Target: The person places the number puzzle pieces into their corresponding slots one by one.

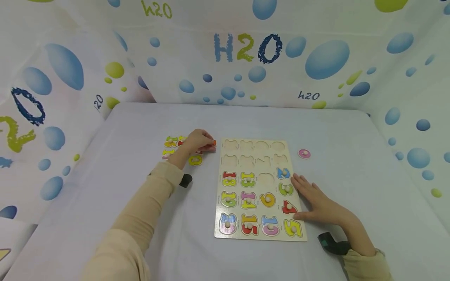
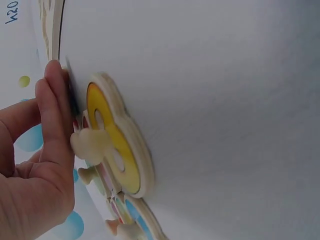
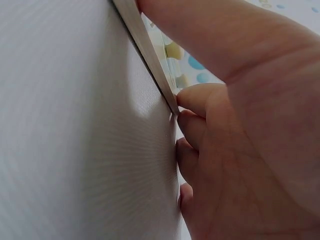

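Left of the wooden number puzzle board [image 1: 260, 168], my left hand [image 1: 201, 141] pinches a red puzzle piece [image 1: 215, 143] at its fingertips. Most of that piece is hidden by the fingers, so I cannot tell its number. Right below this hand lies a yellow 8 piece [image 2: 111, 132] with a wooden knob, among several other number pieces [image 1: 171, 141]. My right hand [image 1: 321, 205] is spread along the board's right edge, thumb beside the red 4 [image 1: 289, 207] and fingertips near the blue 2 [image 1: 283, 173]. The board's lower rows hold number pieces, and its two upper rows show bare recesses.
A pink oval piece [image 1: 304, 153] with a knob lies on the white tablecloth [image 1: 330, 132], right of the board. A printed cloth backdrop [image 1: 197, 58] with blue and green drops rises behind the table and along both sides.
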A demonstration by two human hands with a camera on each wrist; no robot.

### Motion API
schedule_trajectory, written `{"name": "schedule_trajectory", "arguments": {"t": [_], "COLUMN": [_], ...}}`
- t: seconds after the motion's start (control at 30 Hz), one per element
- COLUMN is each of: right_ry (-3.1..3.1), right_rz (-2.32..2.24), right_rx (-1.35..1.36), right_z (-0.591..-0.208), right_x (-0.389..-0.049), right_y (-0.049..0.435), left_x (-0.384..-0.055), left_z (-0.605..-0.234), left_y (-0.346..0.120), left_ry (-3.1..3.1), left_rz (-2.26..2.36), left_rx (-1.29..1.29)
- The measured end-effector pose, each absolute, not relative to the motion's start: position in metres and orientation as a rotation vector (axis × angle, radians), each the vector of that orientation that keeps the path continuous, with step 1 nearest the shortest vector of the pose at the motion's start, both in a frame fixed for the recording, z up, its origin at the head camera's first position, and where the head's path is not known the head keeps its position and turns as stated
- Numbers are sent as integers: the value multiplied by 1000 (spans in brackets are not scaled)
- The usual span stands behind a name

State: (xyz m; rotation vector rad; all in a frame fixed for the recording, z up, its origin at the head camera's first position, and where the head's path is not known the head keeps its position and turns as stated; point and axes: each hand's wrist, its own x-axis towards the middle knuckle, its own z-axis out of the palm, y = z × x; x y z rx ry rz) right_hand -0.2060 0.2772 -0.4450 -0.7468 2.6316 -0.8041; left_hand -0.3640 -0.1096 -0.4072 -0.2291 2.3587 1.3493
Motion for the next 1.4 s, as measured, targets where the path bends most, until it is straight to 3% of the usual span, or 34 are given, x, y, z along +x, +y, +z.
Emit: {"name": "schedule_trajectory", "arguments": {"t": [0.3,0.53,0.83,1.33,1.4], "right_ry": [2628,2631,2620,2631,2633], "right_rz": [-806,-809,-843,-831,-837], "right_rx": [-742,-740,-757,-791,-798], "right_z": [-445,-443,-447,-448,-448], "right_x": [-206,-205,-205,-204,-204], "right_y": [277,279,278,279,279], "left_x": [-364,-359,-344,-338,-361], "left_z": [-403,-390,-408,-424,-457], "left_y": [-93,-21,62,102,112], "left_ry": [2324,2010,2140,2341,2370], "left_rz": [1508,1750,1482,1357,1312], "left_rx": [-206,2,258,-11,-32]}}
